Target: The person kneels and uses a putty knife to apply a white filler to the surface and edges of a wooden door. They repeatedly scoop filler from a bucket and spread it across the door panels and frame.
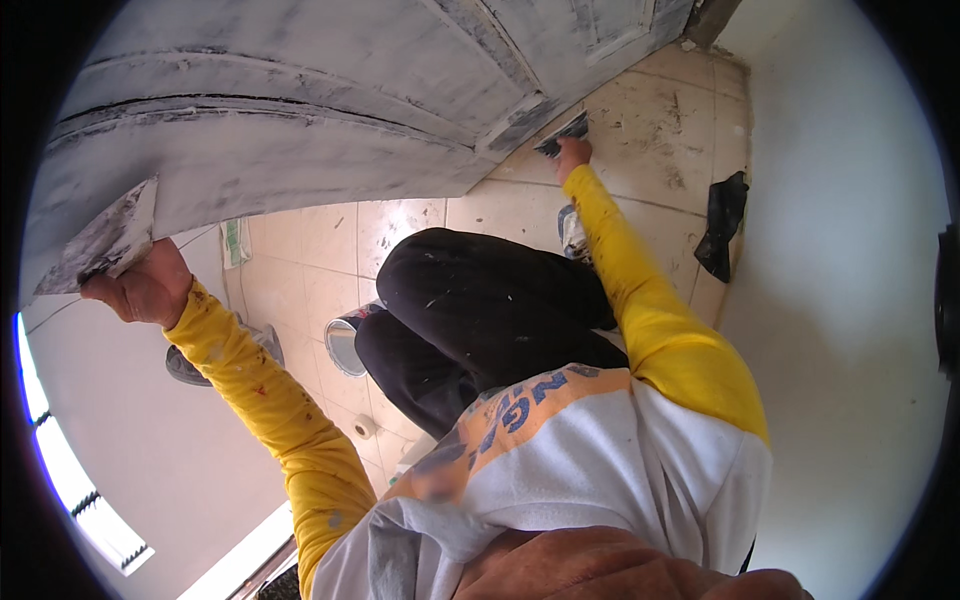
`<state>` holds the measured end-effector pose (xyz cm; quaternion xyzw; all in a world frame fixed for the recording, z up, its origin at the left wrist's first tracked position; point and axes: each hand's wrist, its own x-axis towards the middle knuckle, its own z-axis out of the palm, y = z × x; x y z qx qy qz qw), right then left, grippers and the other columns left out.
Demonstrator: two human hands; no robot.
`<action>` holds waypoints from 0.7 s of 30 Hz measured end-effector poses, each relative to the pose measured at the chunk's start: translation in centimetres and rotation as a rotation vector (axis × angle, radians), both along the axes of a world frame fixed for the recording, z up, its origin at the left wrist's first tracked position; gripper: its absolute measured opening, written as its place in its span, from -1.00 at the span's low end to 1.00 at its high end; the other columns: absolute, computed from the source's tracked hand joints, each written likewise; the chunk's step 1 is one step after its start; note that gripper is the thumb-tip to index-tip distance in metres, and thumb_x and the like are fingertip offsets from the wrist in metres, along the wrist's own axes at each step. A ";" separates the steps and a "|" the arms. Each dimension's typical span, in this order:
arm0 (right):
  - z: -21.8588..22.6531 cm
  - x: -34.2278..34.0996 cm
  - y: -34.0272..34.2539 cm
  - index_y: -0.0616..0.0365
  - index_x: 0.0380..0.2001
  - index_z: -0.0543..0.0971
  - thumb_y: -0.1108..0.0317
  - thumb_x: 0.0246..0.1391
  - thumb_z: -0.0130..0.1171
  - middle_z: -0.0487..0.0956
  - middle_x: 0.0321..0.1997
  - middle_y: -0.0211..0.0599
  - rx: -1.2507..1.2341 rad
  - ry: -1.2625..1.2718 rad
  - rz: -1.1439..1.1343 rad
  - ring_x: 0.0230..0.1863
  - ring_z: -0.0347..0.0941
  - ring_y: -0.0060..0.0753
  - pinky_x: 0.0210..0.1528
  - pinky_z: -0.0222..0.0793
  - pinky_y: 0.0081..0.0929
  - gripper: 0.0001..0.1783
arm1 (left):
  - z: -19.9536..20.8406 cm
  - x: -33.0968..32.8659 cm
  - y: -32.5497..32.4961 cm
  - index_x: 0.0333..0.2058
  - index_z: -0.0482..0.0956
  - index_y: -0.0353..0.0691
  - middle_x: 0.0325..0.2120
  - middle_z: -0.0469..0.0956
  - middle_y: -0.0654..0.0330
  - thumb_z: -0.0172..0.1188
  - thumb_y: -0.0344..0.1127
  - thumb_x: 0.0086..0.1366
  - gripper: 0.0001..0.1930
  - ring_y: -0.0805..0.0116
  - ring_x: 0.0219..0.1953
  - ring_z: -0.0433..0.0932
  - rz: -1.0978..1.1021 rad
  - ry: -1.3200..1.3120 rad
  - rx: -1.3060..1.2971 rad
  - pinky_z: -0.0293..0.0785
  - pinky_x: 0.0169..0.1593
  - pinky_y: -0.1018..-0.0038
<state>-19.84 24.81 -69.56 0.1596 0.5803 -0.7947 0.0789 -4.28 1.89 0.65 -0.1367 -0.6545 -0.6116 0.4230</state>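
Note:
My left hand [150, 285] is closed on a wide, flat putty knife [115, 235], its blade smeared with pale and dark filler. That blade lies close against the left end of a large panelled door [270, 160] coated in streaky white and grey. Farther off, at the door's lower right corner, my right hand [573, 157] grips a second flat scraper [566, 133] with a dark, smudged blade. Whether this scraper touches the door I cannot tell. Both my arms are stretched wide apart.
An open metal can [345, 345] stands beside my knee, with a tape roll [364, 427] nearer me. Crumpled black material [722, 225] lies by the right wall [840, 300]. A green-and-white packet [235, 242] and a dark shoe [185, 366] are at left on the stained tile floor [640, 150].

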 end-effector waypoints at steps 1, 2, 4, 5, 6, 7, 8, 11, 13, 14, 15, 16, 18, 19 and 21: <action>-1.2 -1.7 1.4 0.14 -0.02 0.42 0.44 0.03 0.08 0.45 -0.03 -0.21 0.027 0.041 0.026 0.03 0.35 -0.20 -0.15 0.51 -0.09 -0.61 | -0.3 -0.3 0.2 0.11 0.35 -0.03 0.19 0.24 0.27 0.14 0.13 0.18 -0.41 0.17 0.25 0.15 -0.023 0.003 0.008 -0.06 0.32 0.04; -1.5 -3.3 2.7 0.13 -0.01 0.42 0.42 0.04 0.08 0.44 -0.01 -0.21 0.051 0.084 0.056 0.07 0.33 -0.21 -0.15 0.51 -0.04 -0.62 | 0.0 -0.3 0.7 0.11 0.35 -0.03 0.20 0.23 0.27 0.13 0.13 0.19 -0.41 0.16 0.25 0.15 -0.040 0.012 0.012 -0.06 0.32 0.04; 7.3 2.1 0.2 0.14 -0.02 0.42 0.41 0.05 0.07 0.46 -0.04 -0.21 0.537 0.064 0.578 0.03 0.35 -0.20 -0.13 0.50 -0.08 -0.62 | -1.4 7.0 -1.4 0.11 0.35 -0.02 0.20 0.23 0.26 0.11 0.13 0.20 -0.42 0.16 0.25 0.15 0.170 -0.044 0.043 -0.07 0.32 0.05; 9.5 1.2 0.7 0.14 -0.02 0.43 0.40 0.06 0.07 0.47 -0.05 -0.21 0.675 0.088 0.666 0.01 0.37 -0.20 -0.12 0.50 -0.10 -0.63 | -1.6 6.8 -1.7 0.11 0.35 -0.02 0.20 0.23 0.26 0.11 0.13 0.20 -0.43 0.16 0.25 0.15 0.155 -0.043 0.054 -0.07 0.32 0.05; 11.3 0.3 0.7 0.14 -0.02 0.43 0.39 0.06 0.07 0.48 -0.07 -0.22 0.779 0.108 0.717 0.00 0.38 -0.19 -0.12 0.50 -0.11 -0.63 | -1.5 6.2 -1.7 0.11 0.34 -0.01 0.20 0.23 0.25 0.10 0.13 0.21 -0.43 0.16 0.26 0.14 0.132 -0.041 0.055 -0.08 0.32 0.05; 13.0 -0.4 0.4 0.14 -0.02 0.43 0.39 0.07 0.07 0.48 -0.08 -0.22 0.872 0.118 0.751 -0.02 0.40 -0.19 -0.11 0.50 -0.13 -0.64 | -1.4 5.6 -1.7 0.12 0.34 -0.01 0.20 0.23 0.25 0.09 0.13 0.21 -0.43 0.16 0.26 0.14 0.118 -0.033 0.053 -0.08 0.32 0.05; 14.2 -0.5 -0.3 0.19 -0.03 0.44 0.38 0.05 0.09 0.49 -0.06 -0.17 0.977 0.140 0.742 -0.01 0.41 -0.16 -0.05 0.43 -0.19 -0.62 | -1.3 5.1 -1.4 0.12 0.33 -0.01 0.21 0.22 0.25 0.08 0.13 0.22 -0.43 0.16 0.26 0.14 0.108 -0.027 0.050 -0.09 0.33 0.05; 17.2 -0.3 -3.3 0.32 -0.02 0.43 0.37 0.00 0.13 0.47 0.03 -0.05 0.770 0.077 0.395 0.03 0.40 -0.11 0.07 0.30 -0.33 -0.56 | -1.0 3.2 -0.8 0.13 0.32 -0.01 0.22 0.20 0.24 0.05 0.14 0.24 -0.44 0.16 0.27 0.11 0.059 -0.022 0.057 -0.11 0.33 0.07; 18.9 2.1 -6.5 0.35 0.02 0.38 0.39 0.00 0.13 0.40 0.12 -0.03 -0.109 -0.078 -0.208 0.10 0.35 -0.15 0.10 0.26 -0.38 -0.51 | -0.5 2.5 -0.5 0.13 0.32 -0.01 0.22 0.20 0.25 0.04 0.14 0.24 -0.44 0.16 0.27 0.10 0.031 -0.022 0.052 -0.11 0.33 0.08; 20.2 4.8 -6.4 0.37 0.01 0.38 0.38 0.00 0.13 0.38 0.13 -0.02 -0.186 -0.064 -0.141 0.11 0.33 -0.17 0.12 0.24 -0.39 -0.51 | -0.7 3.5 -1.1 0.13 0.32 -0.01 0.22 0.20 0.24 0.03 0.13 0.25 -0.45 0.15 0.28 0.11 0.037 -0.008 0.063 -0.12 0.34 0.09; 22.2 7.8 -6.0 0.39 0.01 0.38 0.37 0.00 0.13 0.36 0.15 0.00 -0.257 -0.048 -0.057 0.12 0.32 -0.19 0.13 0.21 -0.40 -0.51 | -0.9 5.1 -1.7 0.14 0.32 -0.04 0.20 0.24 0.23 0.11 0.08 0.21 -0.42 0.15 0.28 0.10 0.035 -0.022 0.127 -0.16 0.34 0.07; 23.6 9.6 -5.6 0.41 0.00 0.38 0.36 -0.01 0.13 0.34 0.17 0.01 -0.328 -0.029 0.024 0.13 0.30 -0.22 0.14 0.19 -0.42 -0.50 | -1.0 6.0 -2.0 0.13 0.32 -0.05 0.21 0.23 0.22 0.08 0.07 0.23 -0.44 0.16 0.28 0.10 0.032 -0.034 0.161 -0.16 0.34 0.08; 23.1 11.2 -4.7 0.46 -0.02 0.35 0.29 -0.02 0.17 0.36 0.13 0.01 -0.104 -0.238 -0.004 0.10 0.30 -0.23 0.16 0.15 -0.39 -0.45 | -0.8 6.8 -2.6 0.12 0.34 -0.05 0.22 0.23 0.20 0.01 0.04 0.29 -0.51 0.18 0.28 0.11 0.059 -0.041 0.188 -0.16 0.35 0.12; 24.8 12.5 -2.9 0.48 0.00 0.31 0.22 -0.05 0.20 0.36 0.11 0.02 -0.032 -0.197 0.095 0.08 0.29 -0.22 0.16 0.13 -0.36 -0.36 | -1.2 7.7 -4.1 0.11 0.35 -0.04 0.22 0.23 0.18 -0.04 0.01 0.32 -0.54 0.19 0.28 0.11 0.127 -0.036 0.181 -0.16 0.35 0.14; 24.7 13.8 -0.5 0.42 -0.06 0.38 0.17 -0.06 0.22 0.45 0.02 -0.09 -0.134 -0.068 0.173 0.00 0.36 -0.23 0.12 0.18 -0.38 -0.40 | -0.4 10.8 -9.0 0.08 0.36 -0.08 0.10 0.36 0.22 -0.09 -0.08 0.36 -0.61 0.24 0.16 0.30 -0.217 0.013 0.148 0.10 0.25 0.25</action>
